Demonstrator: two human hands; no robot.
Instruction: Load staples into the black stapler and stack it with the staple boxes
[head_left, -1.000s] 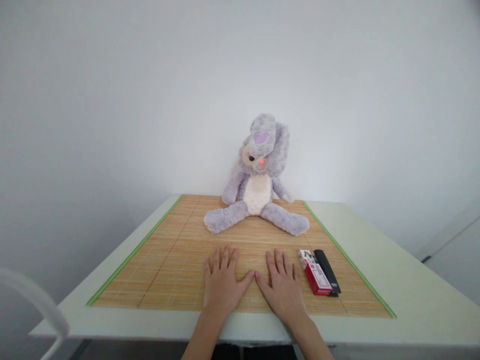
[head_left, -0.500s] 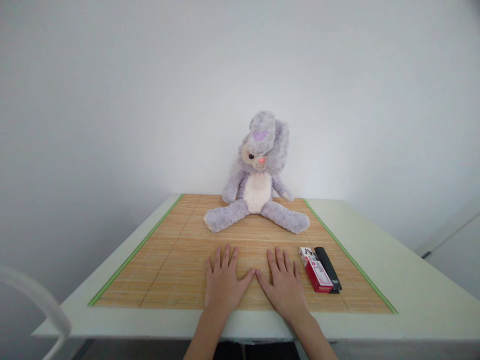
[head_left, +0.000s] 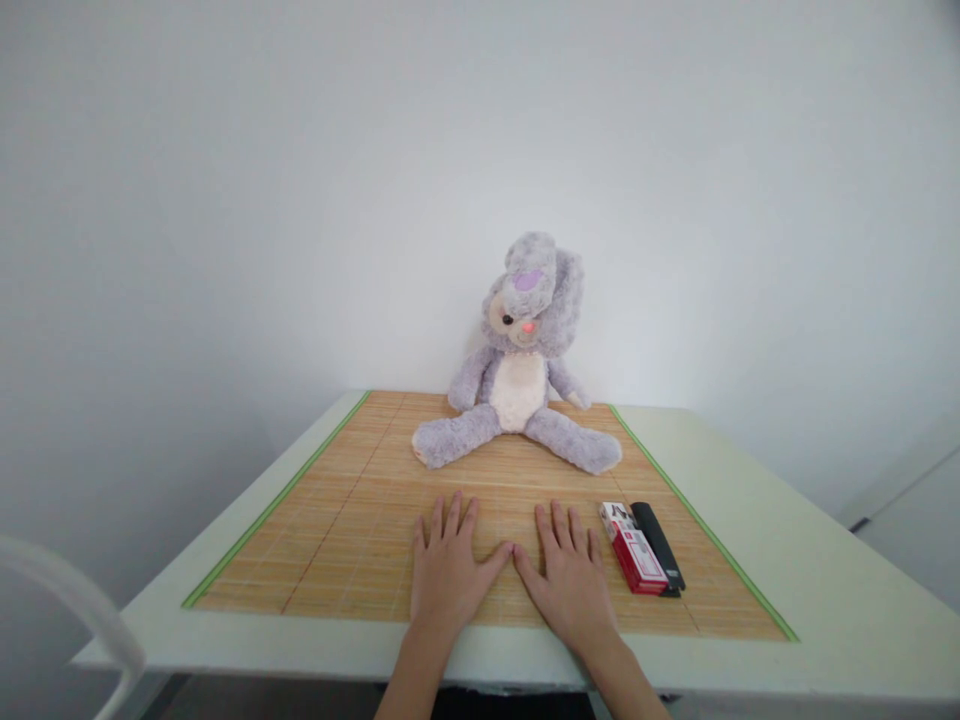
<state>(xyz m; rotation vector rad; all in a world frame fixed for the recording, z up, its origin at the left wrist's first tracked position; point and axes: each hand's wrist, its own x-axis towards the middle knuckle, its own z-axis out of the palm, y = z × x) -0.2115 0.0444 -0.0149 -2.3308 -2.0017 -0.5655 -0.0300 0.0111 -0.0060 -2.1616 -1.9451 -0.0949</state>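
My left hand (head_left: 448,570) lies flat on the bamboo mat (head_left: 337,560), fingers spread and holding nothing. Beside it my right hand (head_left: 571,582) rests palm down in the same way, also with nothing in it. The two thumb tips meet or nearly meet. Just right of my right hand lies a small red and white box (head_left: 634,550), with a black stapler (head_left: 658,548) alongside it. Beyond both hands a lilac plush rabbit (head_left: 519,385) sits upright with its legs apart, one ear flopped over its face.
The mat, edged in green, covers the middle of a white table (head_left: 750,500). A pale wall (head_left: 225,200) rises behind the rabbit. A curved white tube-like thing (head_left: 82,590) stands at the lower left.
The whole view has tilted very slightly, so things sit a little lower in the picture. Both hands stay flat in place on the mat.
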